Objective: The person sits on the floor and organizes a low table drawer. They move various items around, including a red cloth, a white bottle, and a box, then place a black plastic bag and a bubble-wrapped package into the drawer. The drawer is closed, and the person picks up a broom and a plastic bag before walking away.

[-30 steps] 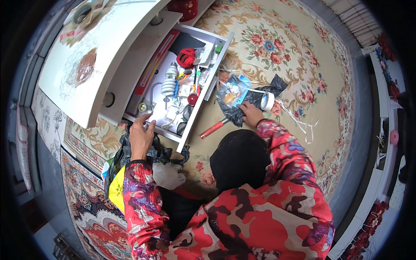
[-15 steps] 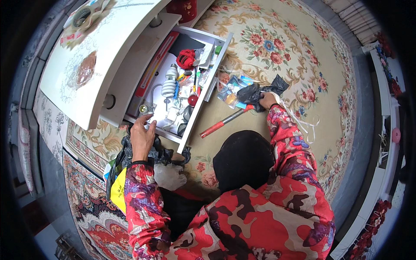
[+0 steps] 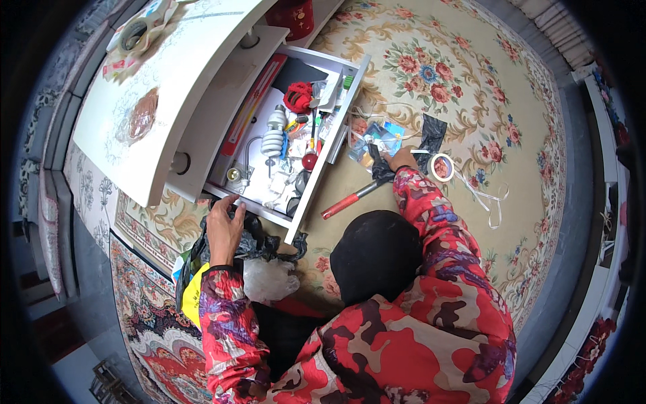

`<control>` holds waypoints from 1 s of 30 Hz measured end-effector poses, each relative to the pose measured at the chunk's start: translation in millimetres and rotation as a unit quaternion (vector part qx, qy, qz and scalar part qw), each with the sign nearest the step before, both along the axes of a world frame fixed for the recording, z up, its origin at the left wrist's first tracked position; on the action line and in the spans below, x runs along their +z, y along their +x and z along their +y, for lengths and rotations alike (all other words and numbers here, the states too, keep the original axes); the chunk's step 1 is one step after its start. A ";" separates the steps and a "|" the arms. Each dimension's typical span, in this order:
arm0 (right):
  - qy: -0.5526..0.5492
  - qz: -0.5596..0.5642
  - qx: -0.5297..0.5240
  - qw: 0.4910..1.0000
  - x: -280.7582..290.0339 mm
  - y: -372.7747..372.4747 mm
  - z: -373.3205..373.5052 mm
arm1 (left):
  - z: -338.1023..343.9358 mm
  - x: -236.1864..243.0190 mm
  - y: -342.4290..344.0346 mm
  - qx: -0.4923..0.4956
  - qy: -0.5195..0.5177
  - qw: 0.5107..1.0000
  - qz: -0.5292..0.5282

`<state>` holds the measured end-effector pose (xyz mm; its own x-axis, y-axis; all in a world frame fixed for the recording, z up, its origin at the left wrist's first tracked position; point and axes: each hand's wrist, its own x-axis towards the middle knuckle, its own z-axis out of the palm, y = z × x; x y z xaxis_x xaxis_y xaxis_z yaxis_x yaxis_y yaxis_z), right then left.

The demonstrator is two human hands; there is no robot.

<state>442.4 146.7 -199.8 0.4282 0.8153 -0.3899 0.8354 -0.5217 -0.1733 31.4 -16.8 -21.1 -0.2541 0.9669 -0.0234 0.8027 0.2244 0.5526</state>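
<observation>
My left hand (image 3: 223, 225) rests at the near left corner of the open white drawer (image 3: 321, 168), thumb and fingers apart at its edge. On the carpet right of the drawer, my right hand (image 3: 402, 160) is closed on a crumpled black plastic bag (image 3: 381, 166); its fingertips are partly hidden. A red-handled tool (image 3: 342, 206) lies by that bag, its far end covered. Beside my right wrist is a roll of white tape (image 3: 441, 167). Clear packets (image 3: 371, 140) lie just beyond the hand.
The drawer holds a spiral light bulb (image 3: 273, 140), a red bundle (image 3: 297, 97), a red ball (image 3: 309, 161) and small parts. The white cabinet top (image 3: 195, 50) overhangs at left. Black bags (image 3: 250, 241) and a clear plastic bag (image 3: 269, 279) lie below the drawer. White string (image 3: 486, 199) trails at right.
My right hand has moved left, drawing black plastic along with it. The tape roll now shows beside the wrist. My left hand stays at the drawer corner, and the view has shifted slightly.
</observation>
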 end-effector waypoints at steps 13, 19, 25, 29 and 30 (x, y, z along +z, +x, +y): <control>0.239 0.235 -0.113 0.935 -38.2 -38.9 17.5 | 0.9 -2.5 1.2 0.000 -0.005 1.000 -0.004; 0.301 0.235 0.012 0.924 40.1 35.9 1.7 | 4.8 -0.5 5.8 0.010 -0.014 1.000 -0.007; 0.332 0.593 0.012 0.733 158.0 36.3 -31.8 | 9.8 -3.8 13.0 0.015 -0.001 1.000 -0.022; 0.364 0.410 0.137 0.825 227.3 -2.3 -19.8 | 11.5 -3.5 16.7 0.007 0.037 0.998 -0.041; 0.354 0.432 0.144 0.817 235.9 -16.2 -13.7 | 11.0 -2.4 16.9 0.018 0.032 0.999 -0.040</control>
